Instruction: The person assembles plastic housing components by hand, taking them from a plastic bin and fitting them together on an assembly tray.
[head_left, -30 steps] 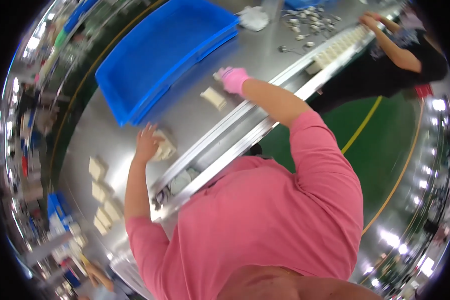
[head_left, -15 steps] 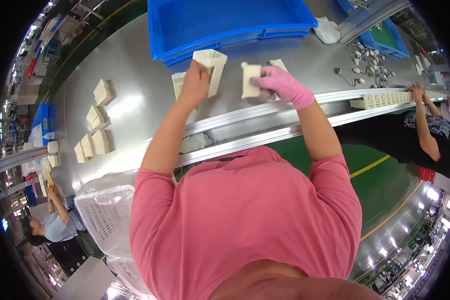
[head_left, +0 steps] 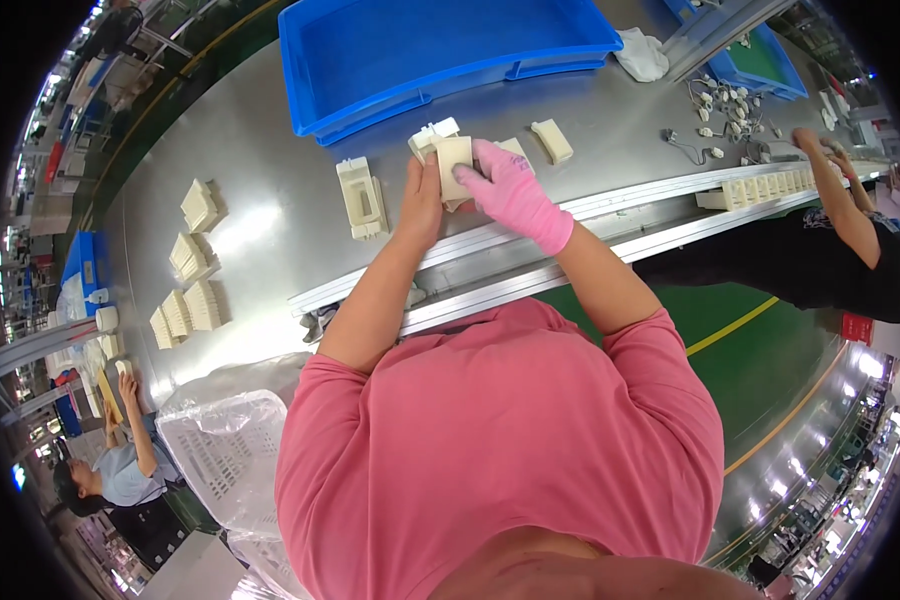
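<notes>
Here's the cream housing [head_left: 433,132], up in your grip just off the near side of the big blue bin [head_left: 440,45], a cream cover [head_left: 455,165] lying across it; whether the two are seated together, you can't tell from this view. Your hands are together on the parts: the bare left hand [head_left: 421,208] clamps the housing's left side, and the pink-gloved right hand [head_left: 512,192] pinches the cover, thumb at its edge. Near the bin's front left corner, a cream frame [head_left: 350,195] lies on the desk [head_left: 270,160], and in front of the bin's right half sits a cream block [head_left: 552,142], with another cream piece [head_left: 515,152] peeking out behind your glove. Left of the bin and nearer you, there go the cream stacks [head_left: 201,206]! Right of it, a crumpled white bundle [head_left: 642,56] by its corner, then a heap of wired connectors [head_left: 735,112]; on your side of the bin, a metal rail [head_left: 610,200] runs past, a cream row [head_left: 770,188] lined up beyond the bin's right end near a co-worker's arms [head_left: 842,208].
</notes>
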{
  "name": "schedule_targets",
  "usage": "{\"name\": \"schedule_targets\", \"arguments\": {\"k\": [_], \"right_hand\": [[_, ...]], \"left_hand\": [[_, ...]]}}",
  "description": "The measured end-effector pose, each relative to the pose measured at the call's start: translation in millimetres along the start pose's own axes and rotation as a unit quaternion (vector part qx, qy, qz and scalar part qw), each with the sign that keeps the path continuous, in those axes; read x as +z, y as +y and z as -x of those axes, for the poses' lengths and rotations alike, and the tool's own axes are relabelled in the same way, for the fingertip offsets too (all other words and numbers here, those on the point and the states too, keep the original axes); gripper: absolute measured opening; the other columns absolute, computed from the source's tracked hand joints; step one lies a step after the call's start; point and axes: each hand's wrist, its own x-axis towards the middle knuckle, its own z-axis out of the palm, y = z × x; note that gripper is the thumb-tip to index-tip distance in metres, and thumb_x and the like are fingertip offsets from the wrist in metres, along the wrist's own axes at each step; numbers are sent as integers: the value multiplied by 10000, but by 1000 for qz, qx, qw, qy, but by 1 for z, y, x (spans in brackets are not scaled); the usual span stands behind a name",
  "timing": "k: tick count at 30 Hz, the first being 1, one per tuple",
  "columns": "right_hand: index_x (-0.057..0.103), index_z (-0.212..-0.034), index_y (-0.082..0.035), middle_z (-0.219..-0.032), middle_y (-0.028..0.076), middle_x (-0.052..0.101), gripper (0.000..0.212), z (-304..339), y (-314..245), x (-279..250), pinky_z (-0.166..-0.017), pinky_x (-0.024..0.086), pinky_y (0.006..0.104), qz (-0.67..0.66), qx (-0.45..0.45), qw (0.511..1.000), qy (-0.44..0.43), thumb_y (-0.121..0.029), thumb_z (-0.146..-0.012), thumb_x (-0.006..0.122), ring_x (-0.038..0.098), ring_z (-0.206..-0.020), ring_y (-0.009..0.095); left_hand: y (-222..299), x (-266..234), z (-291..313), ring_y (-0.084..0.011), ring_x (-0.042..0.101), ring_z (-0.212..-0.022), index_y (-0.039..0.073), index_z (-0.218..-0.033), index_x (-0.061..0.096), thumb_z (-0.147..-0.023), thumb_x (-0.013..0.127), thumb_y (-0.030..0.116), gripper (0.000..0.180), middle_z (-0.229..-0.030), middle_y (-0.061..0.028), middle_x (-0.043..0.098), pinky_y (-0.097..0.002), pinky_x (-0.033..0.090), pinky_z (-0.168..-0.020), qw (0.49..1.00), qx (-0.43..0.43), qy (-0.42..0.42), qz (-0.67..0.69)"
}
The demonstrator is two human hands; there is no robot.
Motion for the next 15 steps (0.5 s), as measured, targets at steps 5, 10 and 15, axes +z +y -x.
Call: {"name": "schedule_targets", "arguments": {"k": [5, 10, 15], "right_hand": [[339, -1211, -32, -903, 124, 571, 471, 4, -1, 6, -684, 451, 296, 29, -80, 992, 91, -135, -797, 539, 570, -819, 189], [321, -1217, -35, -769, 128, 547, 522, 11, -8, 15, -586, 441, 323, 164, -85, 981, 67, -135, -769, 571, 560, -665, 260], [339, -1206, -35, -687, 115, 535, 517, 9, -3, 15, -532, 431, 352, 161, -148, 971, 94, -149, -763, 582, 555, -583, 273]], "left_hand": [[10, 5, 6, -170, 533, -918, 64, -1152, 353, -929, 236, 371, 397, -1047, -116, 493, -292, 463, -765, 998, 65, -21, 17], [2, -7, 1, -178, 404, -1102, 73, -1256, 302, -918, 230, 430, 497, -1203, -81, 408, -302, 322, -933, 987, 137, -56, -58], [2, -10, -1, -174, 404, -1094, 76, -1249, 296, -915, 231, 439, 497, -1189, -74, 410, -298, 320, -925, 985, 149, -73, -41]]}}
